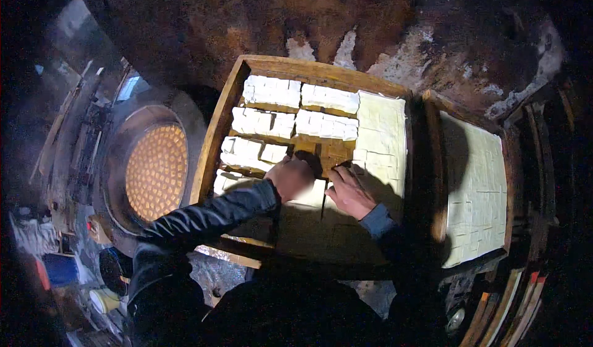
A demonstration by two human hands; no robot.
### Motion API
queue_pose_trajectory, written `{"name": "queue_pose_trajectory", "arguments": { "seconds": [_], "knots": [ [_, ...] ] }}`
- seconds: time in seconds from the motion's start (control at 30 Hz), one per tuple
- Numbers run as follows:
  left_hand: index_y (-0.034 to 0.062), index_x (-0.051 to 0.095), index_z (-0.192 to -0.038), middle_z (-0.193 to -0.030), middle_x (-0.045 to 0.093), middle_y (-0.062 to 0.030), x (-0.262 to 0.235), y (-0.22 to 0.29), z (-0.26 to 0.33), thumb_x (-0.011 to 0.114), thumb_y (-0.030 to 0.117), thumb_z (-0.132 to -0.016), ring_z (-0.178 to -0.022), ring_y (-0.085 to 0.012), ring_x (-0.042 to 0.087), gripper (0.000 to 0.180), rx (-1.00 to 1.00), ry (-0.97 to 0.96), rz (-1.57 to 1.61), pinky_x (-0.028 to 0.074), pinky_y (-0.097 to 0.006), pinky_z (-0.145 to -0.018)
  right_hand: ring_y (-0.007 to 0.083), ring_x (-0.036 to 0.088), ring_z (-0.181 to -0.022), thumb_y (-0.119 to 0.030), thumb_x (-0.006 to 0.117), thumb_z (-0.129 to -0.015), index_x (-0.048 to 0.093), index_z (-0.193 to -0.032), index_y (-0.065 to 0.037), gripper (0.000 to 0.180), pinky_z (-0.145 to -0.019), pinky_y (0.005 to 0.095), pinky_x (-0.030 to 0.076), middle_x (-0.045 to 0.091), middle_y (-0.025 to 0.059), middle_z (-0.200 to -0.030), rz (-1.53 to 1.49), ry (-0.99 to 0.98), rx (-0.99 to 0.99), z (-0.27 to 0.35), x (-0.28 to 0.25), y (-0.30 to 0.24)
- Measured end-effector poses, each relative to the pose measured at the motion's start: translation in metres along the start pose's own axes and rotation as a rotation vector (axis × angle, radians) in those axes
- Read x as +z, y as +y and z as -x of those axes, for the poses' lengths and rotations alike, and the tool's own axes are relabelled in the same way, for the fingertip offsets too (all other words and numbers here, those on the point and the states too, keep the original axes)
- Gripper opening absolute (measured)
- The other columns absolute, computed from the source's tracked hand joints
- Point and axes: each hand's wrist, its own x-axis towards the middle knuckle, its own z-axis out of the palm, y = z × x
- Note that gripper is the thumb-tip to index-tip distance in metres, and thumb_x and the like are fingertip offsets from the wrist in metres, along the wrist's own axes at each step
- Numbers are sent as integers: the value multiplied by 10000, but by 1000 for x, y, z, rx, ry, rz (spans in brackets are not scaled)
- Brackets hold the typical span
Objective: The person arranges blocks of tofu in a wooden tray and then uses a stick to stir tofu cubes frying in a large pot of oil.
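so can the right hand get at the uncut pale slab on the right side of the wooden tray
Probably yes. The right hand rests on the pale cut blocks in the wooden tray, and the scored pale slab lies just beside it with nothing between.

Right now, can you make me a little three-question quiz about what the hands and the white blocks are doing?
1. True or false: both hands rest on white blocks inside the wooden tray.
2. Which side of that tray holds the uncut white slab: the person's left or right?
3. What glows orange at the far left? A) a round pan of small pieces B) a lamp C) a red bucket

Key
1. True: the left hand and right hand both press on blocks near the tray's middle.
2. Right.
3. A, the round pan.
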Motion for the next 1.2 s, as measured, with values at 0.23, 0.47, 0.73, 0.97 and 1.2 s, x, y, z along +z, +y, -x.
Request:
{"name": "queue_pose_trajectory", "arguments": {
  "seconds": [0.23,0.47,0.73,0.97,1.2],
  "knots": [
    [115,604,-1125,-1138,566,-224,-77,16,-17,410,296,-919,-1046,-403,545,336,-107,-230,192,318,-584,-1013,387,486,-1058,-138,626,-803,500,-1203,10,445,-920,455,417,503,213,-1129,275,276,-70,14,22,7],
    [163,596,-1120,-1077,598,-195,-80,24,-17,411,300,-923,-1068,-382,525,303,-160,-201,302,395,-516,-951,389,492,-1060,-162,614,-808,510,-1207,37,458,-928,458,413,519,216,-1186,343,339,-31,29,45,13],
    [57,529,-1151,-1003,630,-180,-77,1,-17,419,445,-946,-905,-347,627,452,-204,-171,484,514,-495,-779,360,533,-1011,-140,625,-795,613,-1059,-13,293,-892,446,423,600,186,-1051,77,305,-99,-5,42,12],
    [55,545,-1122,-926,627,-226,-59,1,-15,448,475,-925,-916,-398,610,473,-190,-75,585,504,-487,-809,369,606,-886,-172,661,-791,631,-949,-31,214,-793,452,470,648,192,-902,-66,176,-88,-17,40,25],
    [91,525,-1185,-1008,619,-236,-78,-2,-30,471,517,-915,-939,-417,600,507,-200,-313,691,498,-512,-798,328,600,-945,-207,677,-826,616,-1013,-44,255,-824,418,463,653,150,-952,-234,193,-98,-7,41,31]
  ]
}}
